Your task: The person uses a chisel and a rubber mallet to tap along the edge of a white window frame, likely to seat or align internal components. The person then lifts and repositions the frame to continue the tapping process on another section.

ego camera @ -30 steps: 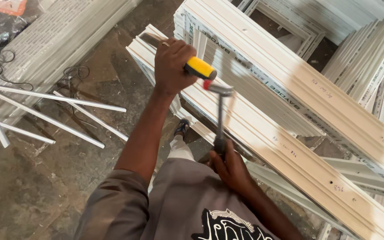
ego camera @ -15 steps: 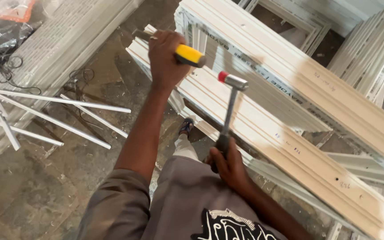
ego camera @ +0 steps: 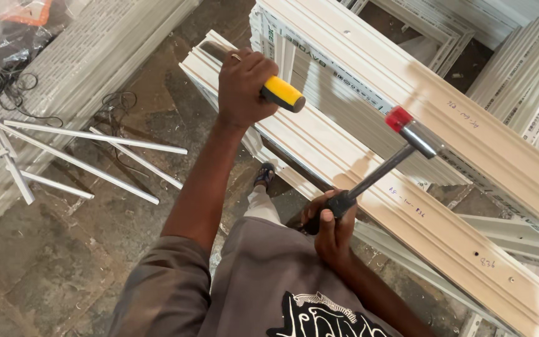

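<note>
Leftmost, thin white plastic strips are scattered on the floor. Next, a yellow-handled chisel is gripped by the left hand, its tip set on the long white window-frame profile. A steel hammer with a red-banded head is raised in the closed right hand; a strike on the handle end seems due.

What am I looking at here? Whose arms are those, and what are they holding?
The camera sits on a person's head and looks down, so you see their own two arms. The left hand grips a tool with a yellow handle, held against a long white frame piece. The right hand holds a hammer with a red tip, raised over the frame. More white frames are stacked behind. Thin white strips and black cables lie on the dusty floor.
</note>
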Action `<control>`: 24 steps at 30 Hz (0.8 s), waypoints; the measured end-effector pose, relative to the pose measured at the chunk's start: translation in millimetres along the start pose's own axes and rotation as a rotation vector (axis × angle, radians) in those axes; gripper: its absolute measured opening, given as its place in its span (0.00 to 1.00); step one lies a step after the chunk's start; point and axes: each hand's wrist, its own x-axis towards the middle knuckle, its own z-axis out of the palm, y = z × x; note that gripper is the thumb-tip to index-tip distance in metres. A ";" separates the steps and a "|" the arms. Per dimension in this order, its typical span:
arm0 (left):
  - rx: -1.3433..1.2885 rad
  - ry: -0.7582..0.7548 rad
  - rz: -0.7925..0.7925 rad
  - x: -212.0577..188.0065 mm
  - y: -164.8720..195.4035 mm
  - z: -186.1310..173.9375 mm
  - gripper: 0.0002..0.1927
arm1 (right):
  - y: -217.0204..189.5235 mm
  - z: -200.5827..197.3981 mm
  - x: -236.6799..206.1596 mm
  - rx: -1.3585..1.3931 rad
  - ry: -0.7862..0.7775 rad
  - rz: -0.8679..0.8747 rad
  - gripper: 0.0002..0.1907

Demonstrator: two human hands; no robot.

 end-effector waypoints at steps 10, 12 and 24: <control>0.019 0.024 -0.005 -0.4 1.3 1.6 0.13 | -2.5 -1.1 1.8 -0.091 -0.014 0.032 0.18; 0.013 0.035 -0.004 -1.0 1.8 0.9 0.13 | -2.9 -2.7 2.3 -0.111 0.002 0.061 0.18; 0.026 0.104 -0.037 -1.6 5.4 2.7 0.11 | -1.0 -3.0 5.2 -0.195 -0.035 0.107 0.19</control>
